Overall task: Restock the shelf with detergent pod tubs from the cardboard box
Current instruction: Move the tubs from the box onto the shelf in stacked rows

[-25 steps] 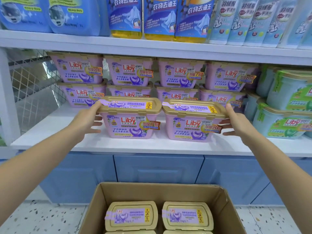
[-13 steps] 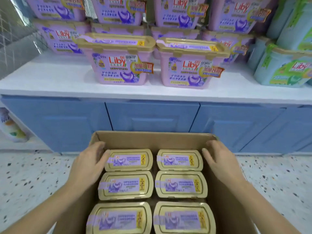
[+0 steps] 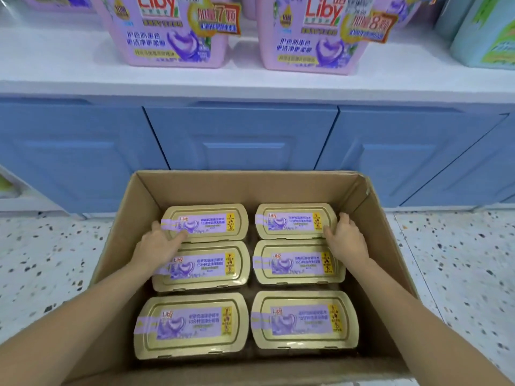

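Box: the cardboard box (image 3: 250, 188) sits on the speckled floor right in front of the blue cabinet doors (image 3: 239, 137), six gold-lidded tubs inside, two columns by three rows.

Left hand: the left hand (image 3: 158, 243) is down in the box at the outer left end of the far-left tub (image 3: 207, 222), fingers loosely spread and lying on the lid's edge. Touching, not clamped on anything yet.

Right hand: the right hand (image 3: 345, 238) mirrors it at the outer right end of the far-right tub (image 3: 295, 220), fingers open and curled against the rim. Whether they've hooked under the lip, can't tell.

Key geometry: both far tubs lie with their long axis running left to right, side by side and nearly touching in the middle. Each hand sits at the outside short end of its own tub, so my guess is a squeeze inward and lifting the pair as one.

Where they go: the white shelf (image 3: 69, 68) is straight up and ahead, with two pink tubs (image 3: 172, 32) already standing at the front.

Readable stuff: "Liby" in red on the shelf tubs and on the lid stickers, plus a "7" badge on one front and an "8" on the other. The Chinese print is too blurry for me to read.

Left to do: all six not yet shelved.
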`<state>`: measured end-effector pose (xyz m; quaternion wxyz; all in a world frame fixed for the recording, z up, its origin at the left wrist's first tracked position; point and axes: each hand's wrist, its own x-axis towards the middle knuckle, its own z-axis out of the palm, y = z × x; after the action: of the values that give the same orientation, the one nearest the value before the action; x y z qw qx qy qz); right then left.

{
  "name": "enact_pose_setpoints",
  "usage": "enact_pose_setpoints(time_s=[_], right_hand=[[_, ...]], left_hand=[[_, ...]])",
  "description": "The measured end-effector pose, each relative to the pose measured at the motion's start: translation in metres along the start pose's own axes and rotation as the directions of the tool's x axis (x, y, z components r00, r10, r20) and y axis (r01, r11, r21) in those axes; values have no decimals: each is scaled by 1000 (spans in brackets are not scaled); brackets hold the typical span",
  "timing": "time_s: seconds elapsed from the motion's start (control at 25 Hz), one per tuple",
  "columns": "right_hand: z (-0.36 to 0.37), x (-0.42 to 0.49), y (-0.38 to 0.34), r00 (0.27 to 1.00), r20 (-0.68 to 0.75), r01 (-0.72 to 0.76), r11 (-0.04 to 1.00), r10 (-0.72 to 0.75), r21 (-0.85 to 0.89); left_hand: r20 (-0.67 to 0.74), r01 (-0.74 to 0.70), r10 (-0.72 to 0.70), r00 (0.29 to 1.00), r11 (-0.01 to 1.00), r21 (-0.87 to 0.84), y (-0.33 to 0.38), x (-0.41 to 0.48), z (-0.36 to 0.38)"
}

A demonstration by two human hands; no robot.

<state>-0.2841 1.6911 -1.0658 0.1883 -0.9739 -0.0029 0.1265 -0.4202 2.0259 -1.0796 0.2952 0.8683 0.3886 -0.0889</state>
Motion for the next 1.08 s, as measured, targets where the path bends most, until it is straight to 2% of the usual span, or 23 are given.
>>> enact_pose_setpoints(time_s=[0.16, 0.4, 0.56, 0.76, 1.08], right_hand=[[14, 14, 5, 997, 44, -62, 996, 60, 58], [30, 36, 17, 973, 141, -218, 921, 181, 324], [31, 41, 17, 965, 151, -258, 863, 212, 435], [23, 32, 11, 976, 71, -217, 906, 206, 363], [-49, 10, -17, 988, -152, 37, 957, 7, 287]], left_hand=[[-33, 85, -89, 996, 991, -106, -5, 15, 12], [-2, 162, -168, 986, 957, -241, -5, 28, 21], [-35, 145, -160, 986, 952, -270, -2, 27, 21], [-123, 95, -117, 985, 980, -176, 10, 18, 16], [-304, -103, 59, 951, 986, -129, 20, -17, -23]])
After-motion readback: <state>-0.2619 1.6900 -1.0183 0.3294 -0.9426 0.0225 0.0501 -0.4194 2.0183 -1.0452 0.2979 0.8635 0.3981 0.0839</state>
